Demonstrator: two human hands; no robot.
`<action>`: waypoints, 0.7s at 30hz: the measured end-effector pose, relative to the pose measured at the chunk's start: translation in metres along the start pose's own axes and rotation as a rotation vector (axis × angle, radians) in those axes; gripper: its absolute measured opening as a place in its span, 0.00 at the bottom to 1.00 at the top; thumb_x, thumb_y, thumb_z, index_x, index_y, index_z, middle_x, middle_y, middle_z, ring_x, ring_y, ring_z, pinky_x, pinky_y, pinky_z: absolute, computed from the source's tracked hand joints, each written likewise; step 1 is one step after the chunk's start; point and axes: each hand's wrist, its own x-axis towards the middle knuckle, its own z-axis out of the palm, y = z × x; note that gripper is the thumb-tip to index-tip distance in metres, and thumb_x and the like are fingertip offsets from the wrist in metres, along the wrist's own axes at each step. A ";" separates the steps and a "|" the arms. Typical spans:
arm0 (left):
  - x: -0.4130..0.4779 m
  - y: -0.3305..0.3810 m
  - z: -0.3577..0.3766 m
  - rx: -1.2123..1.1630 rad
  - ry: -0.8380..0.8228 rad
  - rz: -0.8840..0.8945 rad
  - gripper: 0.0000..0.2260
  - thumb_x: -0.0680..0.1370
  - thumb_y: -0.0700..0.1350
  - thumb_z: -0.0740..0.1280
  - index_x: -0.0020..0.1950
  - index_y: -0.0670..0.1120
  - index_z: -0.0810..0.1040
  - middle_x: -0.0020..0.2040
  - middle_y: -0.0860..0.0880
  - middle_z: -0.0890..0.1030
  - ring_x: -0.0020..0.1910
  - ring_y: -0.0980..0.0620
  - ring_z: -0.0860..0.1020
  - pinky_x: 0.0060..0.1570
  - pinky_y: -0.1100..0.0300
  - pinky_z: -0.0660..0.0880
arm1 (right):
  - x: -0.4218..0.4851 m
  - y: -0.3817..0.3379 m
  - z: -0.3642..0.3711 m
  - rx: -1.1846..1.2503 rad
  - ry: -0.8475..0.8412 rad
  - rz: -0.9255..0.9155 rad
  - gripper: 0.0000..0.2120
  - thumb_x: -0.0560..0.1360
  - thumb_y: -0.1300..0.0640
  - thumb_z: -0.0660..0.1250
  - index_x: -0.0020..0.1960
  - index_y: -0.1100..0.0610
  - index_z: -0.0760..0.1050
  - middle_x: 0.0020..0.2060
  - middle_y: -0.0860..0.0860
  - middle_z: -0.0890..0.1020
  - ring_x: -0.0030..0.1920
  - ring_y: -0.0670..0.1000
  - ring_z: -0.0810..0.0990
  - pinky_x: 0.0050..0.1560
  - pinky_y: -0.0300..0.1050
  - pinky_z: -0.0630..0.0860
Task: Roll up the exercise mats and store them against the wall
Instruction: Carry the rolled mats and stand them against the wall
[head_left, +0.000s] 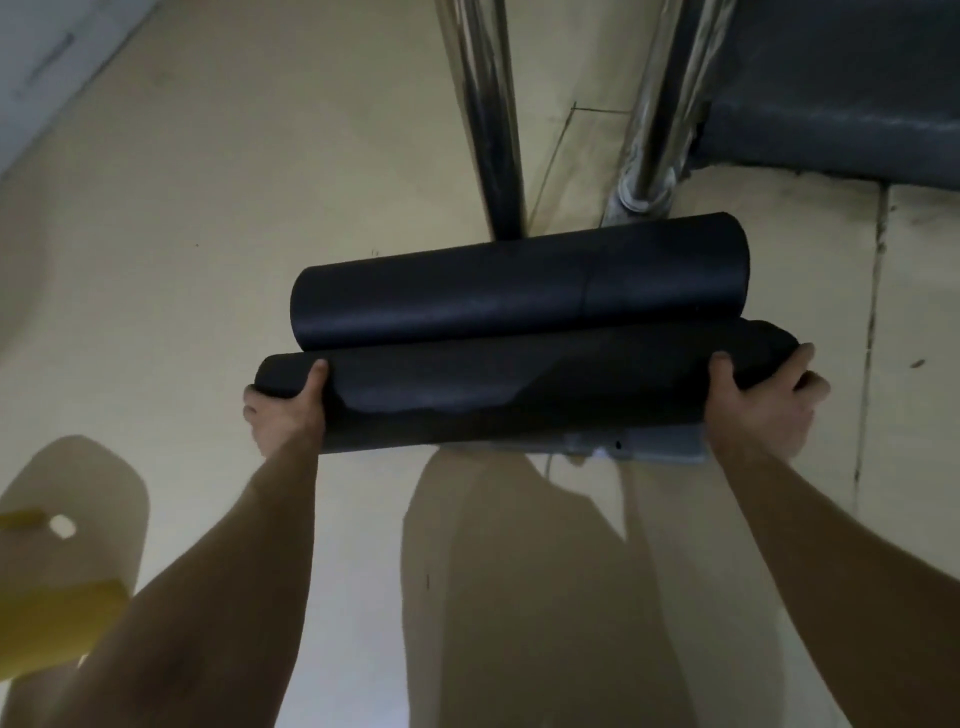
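Head view: my left hand (287, 410) and right hand (759, 402) wrap the near rolled mat (519, 392) at its ends — beyond my fingertips lies the second roll (519, 291) — I'd lower level, keeping both ends tight.

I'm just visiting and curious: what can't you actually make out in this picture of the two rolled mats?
Head view only:
- Near mat: its underside and ends, covered by the left hand and right hand.
- Far mat: what it rests on, hidden behind the near mat.
- Metal pipes: tops cut off by the upper edge.
- Yellow object: cut off at the left edge, blurred.
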 end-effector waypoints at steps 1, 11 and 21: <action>0.001 0.001 -0.002 0.011 -0.009 0.023 0.46 0.67 0.70 0.73 0.75 0.44 0.65 0.72 0.41 0.71 0.69 0.34 0.73 0.69 0.38 0.70 | -0.005 -0.002 -0.001 -0.031 -0.020 -0.017 0.46 0.77 0.33 0.63 0.84 0.54 0.48 0.75 0.64 0.63 0.67 0.71 0.71 0.68 0.65 0.69; 0.033 -0.001 -0.003 -0.064 -0.106 0.185 0.45 0.67 0.66 0.77 0.75 0.47 0.65 0.71 0.41 0.72 0.69 0.37 0.73 0.70 0.41 0.70 | -0.020 0.011 -0.012 -0.321 -0.185 -0.261 0.64 0.63 0.32 0.79 0.83 0.45 0.41 0.72 0.63 0.68 0.63 0.72 0.75 0.62 0.67 0.74; 0.050 0.011 -0.012 -0.141 -0.014 0.251 0.42 0.69 0.60 0.79 0.77 0.51 0.64 0.72 0.46 0.74 0.71 0.42 0.73 0.72 0.45 0.69 | -0.040 0.013 -0.001 -0.199 -0.162 -0.244 0.62 0.61 0.42 0.85 0.82 0.40 0.49 0.68 0.65 0.67 0.64 0.73 0.73 0.63 0.69 0.74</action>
